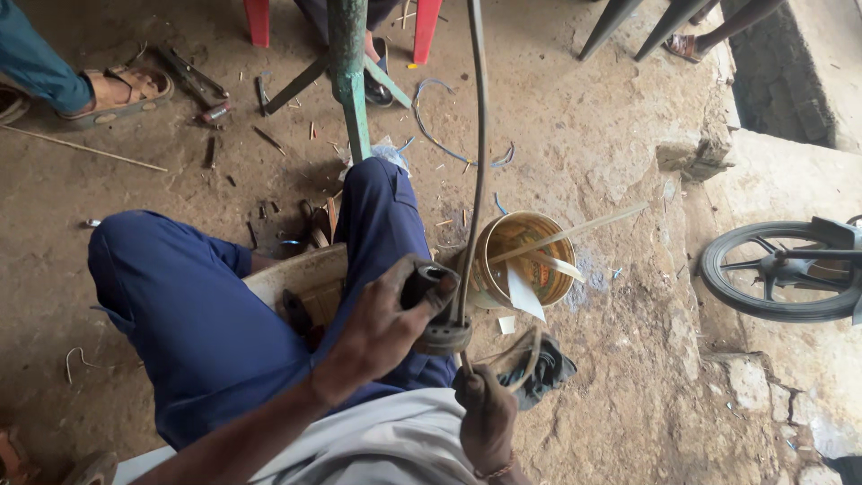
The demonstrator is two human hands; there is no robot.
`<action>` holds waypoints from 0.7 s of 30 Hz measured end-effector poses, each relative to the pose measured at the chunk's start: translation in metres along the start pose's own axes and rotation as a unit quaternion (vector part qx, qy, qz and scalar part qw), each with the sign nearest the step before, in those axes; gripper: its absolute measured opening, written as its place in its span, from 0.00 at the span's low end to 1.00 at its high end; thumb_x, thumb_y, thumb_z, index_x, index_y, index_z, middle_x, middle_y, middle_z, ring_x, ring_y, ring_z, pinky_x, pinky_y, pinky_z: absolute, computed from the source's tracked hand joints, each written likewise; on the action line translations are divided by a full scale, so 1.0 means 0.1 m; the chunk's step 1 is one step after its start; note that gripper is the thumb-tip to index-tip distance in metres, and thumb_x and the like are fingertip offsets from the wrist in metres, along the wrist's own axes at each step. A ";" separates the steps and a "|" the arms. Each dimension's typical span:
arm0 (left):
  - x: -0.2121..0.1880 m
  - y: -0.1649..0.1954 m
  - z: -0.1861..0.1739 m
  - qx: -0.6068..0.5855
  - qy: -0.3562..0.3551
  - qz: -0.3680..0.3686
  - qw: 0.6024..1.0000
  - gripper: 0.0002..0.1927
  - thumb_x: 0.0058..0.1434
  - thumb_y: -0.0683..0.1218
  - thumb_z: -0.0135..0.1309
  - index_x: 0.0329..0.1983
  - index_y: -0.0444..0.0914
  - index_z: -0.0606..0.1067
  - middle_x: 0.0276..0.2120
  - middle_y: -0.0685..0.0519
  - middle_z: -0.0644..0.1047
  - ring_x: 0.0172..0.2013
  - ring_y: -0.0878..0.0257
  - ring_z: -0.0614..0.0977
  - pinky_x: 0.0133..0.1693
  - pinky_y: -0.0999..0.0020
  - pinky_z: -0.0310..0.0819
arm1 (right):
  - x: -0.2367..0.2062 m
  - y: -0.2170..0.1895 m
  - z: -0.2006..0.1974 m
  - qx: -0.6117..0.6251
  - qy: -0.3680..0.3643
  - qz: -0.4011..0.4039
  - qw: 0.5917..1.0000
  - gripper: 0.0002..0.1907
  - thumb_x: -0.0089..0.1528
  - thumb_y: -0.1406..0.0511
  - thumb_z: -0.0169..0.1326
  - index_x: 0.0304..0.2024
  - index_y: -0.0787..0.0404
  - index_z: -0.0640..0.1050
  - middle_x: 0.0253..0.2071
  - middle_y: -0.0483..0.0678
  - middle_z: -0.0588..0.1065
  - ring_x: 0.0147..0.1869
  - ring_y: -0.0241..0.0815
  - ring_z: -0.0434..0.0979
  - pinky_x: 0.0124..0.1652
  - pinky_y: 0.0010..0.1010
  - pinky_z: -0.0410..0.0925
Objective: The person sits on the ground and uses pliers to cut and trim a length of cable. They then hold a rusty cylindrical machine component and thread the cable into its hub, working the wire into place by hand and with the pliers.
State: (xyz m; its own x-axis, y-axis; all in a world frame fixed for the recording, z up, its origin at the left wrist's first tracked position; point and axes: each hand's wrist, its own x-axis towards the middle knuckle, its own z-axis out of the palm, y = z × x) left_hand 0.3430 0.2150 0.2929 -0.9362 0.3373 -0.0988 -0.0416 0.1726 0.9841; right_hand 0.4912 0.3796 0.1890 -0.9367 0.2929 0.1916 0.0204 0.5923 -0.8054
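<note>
The long dark rod (477, 135) ran nearly upright through the view, from the top edge down over the person's lap, its lower end passing through a dark ring-shaped part (443, 337). The left hand (382, 323) was closed around a dark cylindrical piece at that ring, touching it and nearer to the joint. The right hand (486, 409) sat just below, fist closed on the rod's thin lower end. Beside them stood a yellow bucket (489, 238) holding pale strips; a grey rag (548, 368) lay on the dirt floor (628, 377).
</note>
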 end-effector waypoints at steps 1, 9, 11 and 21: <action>0.05 -0.02 0.02 0.033 0.029 0.057 0.997 0.26 0.62 0.55 0.61 0.52 0.30 0.73 0.38 0.42 0.83 0.38 0.64 0.83 0.41 0.64 0.77 | 0.01 0.05 -0.06 0.006 -0.028 0.027 0.999 0.18 0.69 0.60 0.40 0.32 0.62 0.75 0.17 0.47 0.71 0.21 0.40 0.75 0.24 0.31 0.64; 0.11 -0.04 0.23 -0.161 -0.056 -0.106 0.980 0.24 0.54 0.57 0.68 0.39 0.34 0.74 0.31 0.53 0.80 0.32 0.70 0.80 0.35 0.71 0.77 | 0.24 0.00 -0.68 0.301 -0.224 0.119 0.919 0.17 0.75 0.60 0.45 0.42 0.68 0.74 0.27 0.44 0.70 0.29 0.29 0.63 0.28 0.26 0.59; 0.01 -0.10 0.31 -0.168 -0.015 -0.102 0.980 0.24 0.56 0.57 0.68 0.38 0.36 0.72 0.30 0.56 0.77 0.32 0.72 0.76 0.34 0.74 0.74 | 0.26 -0.12 -0.69 0.281 -0.176 0.115 0.937 0.13 0.72 0.62 0.47 0.47 0.67 0.74 0.30 0.45 0.74 0.29 0.28 0.65 0.28 0.23 0.60; -0.30 -0.37 0.51 -0.305 0.020 -0.066 0.950 0.20 0.65 0.55 0.61 0.50 0.37 0.74 0.36 0.56 0.78 0.38 0.71 0.78 0.42 0.73 0.75 | 0.20 -0.41 -0.37 0.038 0.087 -0.005 0.995 0.14 0.65 0.69 0.58 0.54 0.61 0.77 0.30 0.45 0.80 0.28 0.27 0.75 0.28 0.22 0.66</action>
State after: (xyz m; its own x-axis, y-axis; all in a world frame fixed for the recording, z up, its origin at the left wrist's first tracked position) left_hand 0.3905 0.2459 0.2518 -0.9206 0.3130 -0.2334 -0.3426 -0.3610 0.8673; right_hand 0.4846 0.3891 0.2469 -0.8620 0.4163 0.2892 -0.0217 0.5397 -0.8416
